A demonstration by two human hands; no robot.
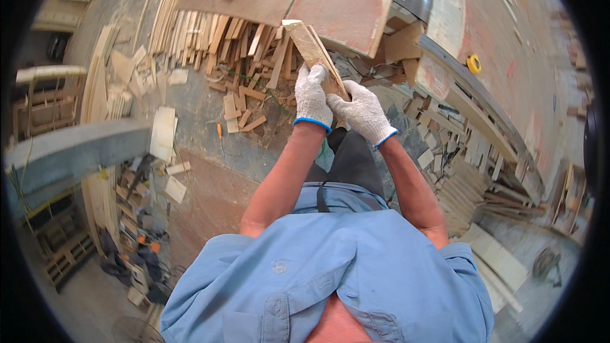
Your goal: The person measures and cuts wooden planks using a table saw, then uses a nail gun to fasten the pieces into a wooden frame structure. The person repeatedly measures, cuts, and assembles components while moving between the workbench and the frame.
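Note:
Both my hands wear white knitted gloves with blue cuffs and hold a short stack of wooden boards [312, 49] in front of me. My left hand [312, 96] is closed around the left side of the boards, its thumb lying on the top face. My right hand [363, 110] grips their near end, fingers wrapped at the lower right corner. The boards tilt, their far end pointing up and left toward the edge of a worn wooden worktable [337, 0]. How many boards are in the stack I cannot tell exactly.
Beyond my hands lies a heap of wood offcuts [254, 44] on the floor. To the right a long bench [495, 89] carries a yellow tape measure [473, 63]. An orange-handled screwdriver [220, 131] lies on the floor at left, near a grey beam [82, 146]. Scraps [438, 146] lie under the bench.

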